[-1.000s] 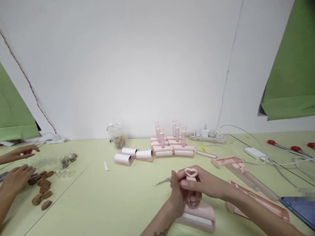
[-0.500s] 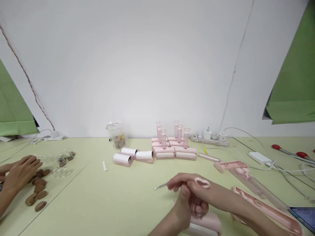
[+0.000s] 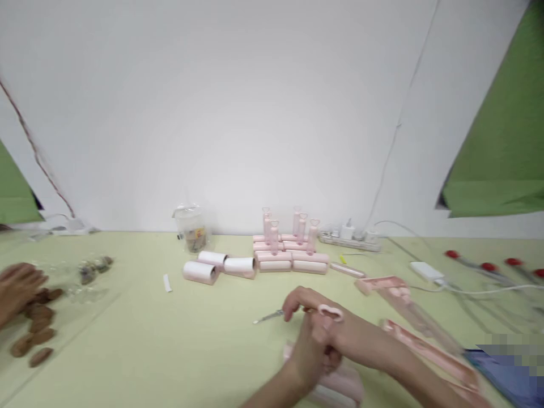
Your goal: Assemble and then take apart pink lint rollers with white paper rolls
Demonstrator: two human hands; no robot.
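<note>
We hold, toward the surface's (image 3: 204, 357) near edge: pink heart-topped bottle (image 3: 326, 324), long axis steep, top upward, left hand (image 3: 311, 344) clasped round it; metal tool (image 3: 270, 316), tip leftward, right hand (image 3: 306, 298) clamped on it.

The pink heart-shaped plastic loop (image 3: 325, 308) I hold looks smooth, with a soft sheen. The slim silver metal tool (image 3: 272, 315) is shinier (blur hides its finer texture from me). I see a satin finish on the pink rounded plastic case (image 3: 346, 383) and a glossier one on the long pink plastic trough (image 3: 432, 353). To my eye the white paper-like cylinders (image 3: 238, 264) are matt, the clear thin plastic bag (image 3: 191, 225) wrinkled and shiny, the broad pale green tabletop (image 3: 170, 351) smooth, the green hanging cloth curtain (image 3: 497, 136) dull.
</note>
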